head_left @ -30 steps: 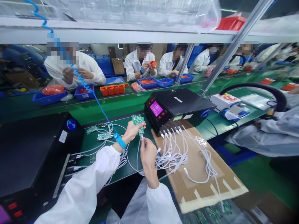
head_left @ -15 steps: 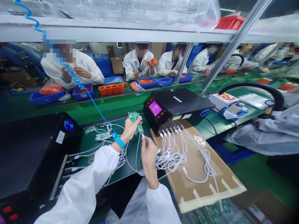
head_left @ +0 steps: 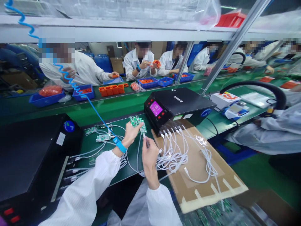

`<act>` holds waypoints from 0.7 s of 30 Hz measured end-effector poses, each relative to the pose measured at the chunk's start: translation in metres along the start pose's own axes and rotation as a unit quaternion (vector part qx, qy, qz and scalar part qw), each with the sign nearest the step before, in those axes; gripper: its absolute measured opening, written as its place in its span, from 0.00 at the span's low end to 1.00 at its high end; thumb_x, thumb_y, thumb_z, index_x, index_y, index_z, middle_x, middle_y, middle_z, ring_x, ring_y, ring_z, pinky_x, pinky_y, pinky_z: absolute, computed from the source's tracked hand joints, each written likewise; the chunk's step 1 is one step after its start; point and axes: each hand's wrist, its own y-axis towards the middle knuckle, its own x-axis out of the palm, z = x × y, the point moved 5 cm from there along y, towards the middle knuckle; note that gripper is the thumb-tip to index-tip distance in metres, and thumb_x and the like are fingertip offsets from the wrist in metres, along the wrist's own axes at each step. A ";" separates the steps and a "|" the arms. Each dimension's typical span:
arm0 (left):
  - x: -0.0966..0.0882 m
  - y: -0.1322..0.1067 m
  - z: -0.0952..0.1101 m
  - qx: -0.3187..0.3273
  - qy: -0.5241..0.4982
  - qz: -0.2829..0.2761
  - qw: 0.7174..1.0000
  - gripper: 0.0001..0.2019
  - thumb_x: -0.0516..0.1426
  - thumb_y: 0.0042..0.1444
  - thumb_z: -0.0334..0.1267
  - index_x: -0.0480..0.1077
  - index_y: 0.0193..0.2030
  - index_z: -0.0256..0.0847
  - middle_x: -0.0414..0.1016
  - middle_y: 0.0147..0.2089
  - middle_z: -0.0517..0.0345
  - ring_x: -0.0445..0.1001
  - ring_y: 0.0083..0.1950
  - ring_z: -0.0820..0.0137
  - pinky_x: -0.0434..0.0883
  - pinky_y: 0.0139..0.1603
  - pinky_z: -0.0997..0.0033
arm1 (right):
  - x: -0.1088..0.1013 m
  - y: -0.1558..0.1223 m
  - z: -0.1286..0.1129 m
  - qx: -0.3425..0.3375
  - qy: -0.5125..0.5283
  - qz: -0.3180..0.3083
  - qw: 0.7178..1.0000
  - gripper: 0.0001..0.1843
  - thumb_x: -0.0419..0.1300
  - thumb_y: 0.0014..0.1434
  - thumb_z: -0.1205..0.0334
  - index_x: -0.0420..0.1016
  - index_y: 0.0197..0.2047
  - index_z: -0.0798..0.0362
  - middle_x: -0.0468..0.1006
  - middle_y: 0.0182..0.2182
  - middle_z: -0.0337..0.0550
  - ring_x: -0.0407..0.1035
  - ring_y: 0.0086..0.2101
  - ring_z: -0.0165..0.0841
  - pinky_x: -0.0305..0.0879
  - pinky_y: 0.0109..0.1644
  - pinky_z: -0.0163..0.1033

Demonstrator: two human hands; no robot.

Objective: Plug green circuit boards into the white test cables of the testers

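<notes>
Green circuit boards (head_left: 143,128) are gripped in my left hand (head_left: 131,131), fingers closed round them above the bench; how many is hard to tell. My right hand (head_left: 150,153) pinches the white plug (head_left: 144,137) of a cable, held at the lower end of one board. Whether the plug sits inside its socket I cannot make out. A blue wrist strap (head_left: 119,145) with a coiled cord is on my left wrist. Left of my hands, more circuit boards (head_left: 103,138) lie on the green bench with white cables attached.
A black tester (head_left: 181,100) with a lit purple screen stands ahead, white cables (head_left: 172,160) running from it over cardboard (head_left: 195,188). Another black box (head_left: 33,150) fills the left. Co-workers sit across the line behind blue bins (head_left: 148,83) and orange cases (head_left: 111,90).
The boards in my left hand have tilted and shifted slightly down and right, closer to the plug. My right hand has barely moved. A co-worker opposite has reached out toward a blue tray.
</notes>
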 end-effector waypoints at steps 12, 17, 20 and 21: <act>-0.001 -0.013 0.001 0.030 0.016 0.052 0.998 0.19 0.73 0.49 0.47 0.78 0.41 0.37 0.83 0.41 0.52 0.80 0.41 0.65 0.74 0.46 0.67 | 0.002 0.000 -0.001 0.016 0.011 -0.040 0.999 0.22 0.51 0.74 0.50 0.80 0.49 0.57 0.85 0.41 0.55 0.80 0.41 0.42 0.72 0.46 0.44; -0.002 -0.017 0.000 0.061 0.012 0.109 0.992 0.18 0.73 0.47 0.43 0.77 0.41 0.38 0.83 0.43 0.51 0.81 0.44 0.62 0.76 0.50 0.64 | -0.002 -0.004 -0.007 -0.033 -0.025 -0.033 0.999 0.25 0.47 0.76 0.51 0.82 0.50 0.56 0.82 0.44 0.54 0.78 0.45 0.41 0.71 0.52 0.45; 0.001 -0.023 0.003 0.089 0.042 0.100 0.990 0.16 0.73 0.48 0.40 0.77 0.41 0.38 0.84 0.43 0.52 0.81 0.44 0.62 0.76 0.50 0.63 | -0.006 0.001 -0.008 -0.044 -0.020 -0.011 0.999 0.28 0.46 0.76 0.48 0.81 0.55 0.56 0.80 0.44 0.54 0.76 0.44 0.40 0.71 0.51 0.44; 0.002 -0.026 0.005 0.096 0.047 0.096 0.990 0.16 0.73 0.48 0.39 0.77 0.41 0.38 0.84 0.43 0.52 0.81 0.44 0.61 0.75 0.50 0.63 | -0.008 0.005 -0.008 -0.045 -0.015 -0.004 0.999 0.29 0.46 0.76 0.47 0.81 0.57 0.57 0.80 0.43 0.54 0.76 0.43 0.40 0.71 0.50 0.44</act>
